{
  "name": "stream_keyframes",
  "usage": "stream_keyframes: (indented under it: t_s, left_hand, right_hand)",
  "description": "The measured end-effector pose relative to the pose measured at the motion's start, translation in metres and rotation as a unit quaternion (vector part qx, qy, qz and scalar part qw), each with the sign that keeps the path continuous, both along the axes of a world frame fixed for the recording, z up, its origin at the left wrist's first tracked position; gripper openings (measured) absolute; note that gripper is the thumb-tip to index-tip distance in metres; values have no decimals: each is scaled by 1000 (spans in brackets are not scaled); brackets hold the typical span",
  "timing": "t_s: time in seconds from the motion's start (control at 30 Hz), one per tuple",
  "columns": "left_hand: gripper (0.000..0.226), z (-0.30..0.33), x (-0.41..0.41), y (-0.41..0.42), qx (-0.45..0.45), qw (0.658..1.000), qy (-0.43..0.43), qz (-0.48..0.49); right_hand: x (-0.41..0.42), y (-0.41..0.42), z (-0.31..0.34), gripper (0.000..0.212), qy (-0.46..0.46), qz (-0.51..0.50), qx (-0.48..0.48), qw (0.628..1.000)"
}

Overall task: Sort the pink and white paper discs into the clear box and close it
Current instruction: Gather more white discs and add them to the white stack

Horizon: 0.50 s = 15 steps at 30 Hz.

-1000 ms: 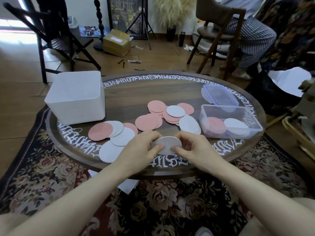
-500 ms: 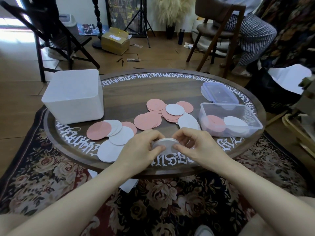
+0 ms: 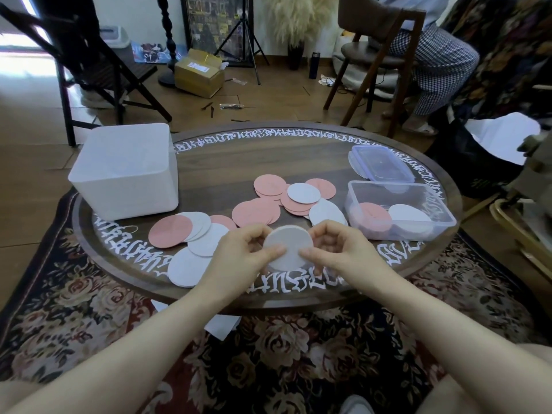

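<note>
A stack of white paper discs is held tilted up above the near edge of the round table, gripped from the left by my left hand and from the right by my right hand. Loose pink discs and white discs lie spread over the table's middle, and more white discs and a pink disc lie at the left front. The clear box stands open at the right with a pink disc and a white disc inside. Its clear lid lies behind it.
A white plastic tub stands at the table's left. The round wooden table has white lettering around its rim. Chairs, a cardboard box and a seated person are beyond the table. A floral rug lies underneath.
Both hands have lifted the white disc stack off the table and tipped it up so its flat face shows; before it lay low and flat between the fingers.
</note>
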<state>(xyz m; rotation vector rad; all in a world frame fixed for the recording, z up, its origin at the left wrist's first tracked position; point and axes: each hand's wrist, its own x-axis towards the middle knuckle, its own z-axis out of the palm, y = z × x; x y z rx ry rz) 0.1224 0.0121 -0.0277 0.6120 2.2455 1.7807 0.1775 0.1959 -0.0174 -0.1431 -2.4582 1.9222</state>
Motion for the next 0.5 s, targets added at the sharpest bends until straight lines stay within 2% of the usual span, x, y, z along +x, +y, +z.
stream_keyframes:
  t_s: [0.07,0.1,0.2,0.23,0.3,0.37,0.4,0.43,0.5]
  left_hand:
    - [12,5,1,3,81,993,-88,12]
    - [11,8,2,3,93,990,-107,13]
    - [7,5,2,1,69,993,-90,-13]
    - [11,1,1,-1,34,997,-63,-21]
    - [22,-8,-2,-5,-108,992,53,-27]
    - [29,-15,-3,-9,-255,935,246,-32]
    - [33,-19,-4,-11,-298,902,309,-52]
    - [36,-21,-3,-11,-328,885,322,-74]
    - [38,-25,-2,-11,-353,881,301,-94]
  right_hand:
    - [1,-2,3,14,-15,-11,-33,999]
    - [1,-2,4,14,-22,-10,-41,999]
    - [-1,6,16,16,-30,-19,-53,998]
    - [-3,15,23,16,-26,-39,-43,998]
    - [-5,40,40,17,-5,-107,-9,994]
    - [-4,72,58,21,23,-181,80,980]
    - [-2,90,64,22,31,-214,131,967]
    - [0,107,68,23,31,-244,169,955]
    - [3,138,67,23,7,-283,216,934]
